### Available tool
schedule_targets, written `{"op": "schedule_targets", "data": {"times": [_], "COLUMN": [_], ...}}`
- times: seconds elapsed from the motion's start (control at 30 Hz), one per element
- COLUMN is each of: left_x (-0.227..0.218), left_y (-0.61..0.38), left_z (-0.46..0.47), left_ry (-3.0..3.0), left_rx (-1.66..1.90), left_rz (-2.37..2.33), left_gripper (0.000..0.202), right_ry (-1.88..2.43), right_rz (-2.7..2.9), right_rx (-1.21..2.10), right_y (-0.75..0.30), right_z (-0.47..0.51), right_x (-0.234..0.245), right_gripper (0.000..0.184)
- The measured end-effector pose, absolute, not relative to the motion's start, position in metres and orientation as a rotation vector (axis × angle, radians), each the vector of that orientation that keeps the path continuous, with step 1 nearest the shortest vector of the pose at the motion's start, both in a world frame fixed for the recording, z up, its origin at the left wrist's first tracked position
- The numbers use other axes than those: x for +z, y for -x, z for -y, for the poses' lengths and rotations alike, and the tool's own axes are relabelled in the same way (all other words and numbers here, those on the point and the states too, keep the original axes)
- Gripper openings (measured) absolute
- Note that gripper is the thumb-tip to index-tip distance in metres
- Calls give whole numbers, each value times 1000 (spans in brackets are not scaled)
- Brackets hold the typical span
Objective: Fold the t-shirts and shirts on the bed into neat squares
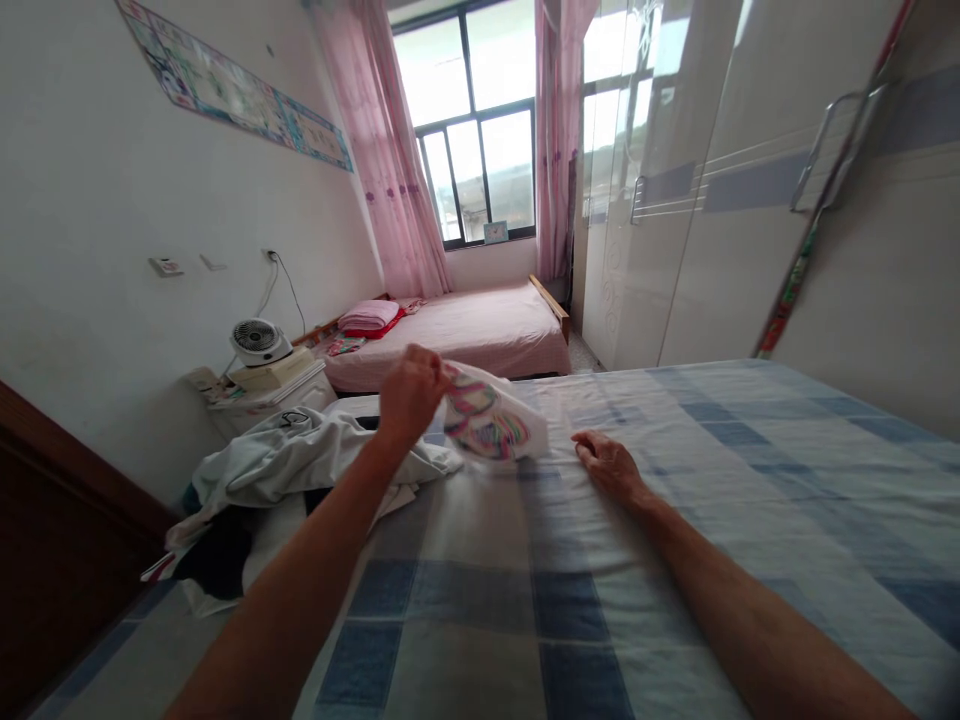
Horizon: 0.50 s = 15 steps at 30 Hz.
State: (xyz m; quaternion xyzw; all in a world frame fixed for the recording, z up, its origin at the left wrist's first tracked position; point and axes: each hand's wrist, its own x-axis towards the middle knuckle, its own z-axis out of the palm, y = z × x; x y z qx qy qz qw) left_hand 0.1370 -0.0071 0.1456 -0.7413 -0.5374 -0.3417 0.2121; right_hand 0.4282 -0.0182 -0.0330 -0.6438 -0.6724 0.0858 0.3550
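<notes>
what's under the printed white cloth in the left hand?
Checked sheet shows just below the printed white cloth held by the left hand; whatever the cloth covers can't be seen.

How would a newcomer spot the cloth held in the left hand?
Start at the blue-checked bed in the foreground. Just right of the heap of clothes on it, the left hand grips a white cloth. Its bright multicoloured print sets it apart from the mostly white-and-black heap.

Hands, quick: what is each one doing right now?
Left hand: closed, holding a white cloth with a colourful print.
Right hand: loosely open, holding nothing visible, on or just above the checked sheet.
</notes>
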Motion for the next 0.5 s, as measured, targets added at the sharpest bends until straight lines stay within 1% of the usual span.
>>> {"op": "schedule_targets", "data": {"times": [0.07, 0.1, 0.17, 0.23, 0.3, 0.37, 0.43, 0.5], "left_x": [177, 191, 217, 236, 247, 244, 223, 186], "left_y": [-115, -104, -82, -62, -46, -36, -34, -38], "left_z": [6, 7, 12, 21, 29, 33, 32, 31], "left_ry": [1742, 1679, 1578, 1428, 1333, 1395, 1534, 1698], "left_rx": [-1375, -1508, -1707, -1794, -1724, -1533, -1306, -1086], "left_rz": [1479, 1486, 1467, 1370, 1259, 1228, 1324, 1488], "left_gripper": [10, 11, 11, 13, 15, 14, 16, 19], "right_ry": [1666, 1665, 1664, 1667, 1673, 1674, 1676, 1678], "right_rz": [1740, 1739, 1735, 1735, 1740, 1748, 1752, 1753], "right_rx": [216, 210, 200, 198, 192, 190, 203, 206], "right_y": [-428, -428, -428, -428, -428, -428, -429, -429], "right_z": [18, 18, 18, 17, 17, 16, 16, 17], "right_x": [-32, -32, -32, -32, -32, -33, -33, -33], "right_gripper": [26, 26, 26, 26, 26, 26, 27, 28]}}
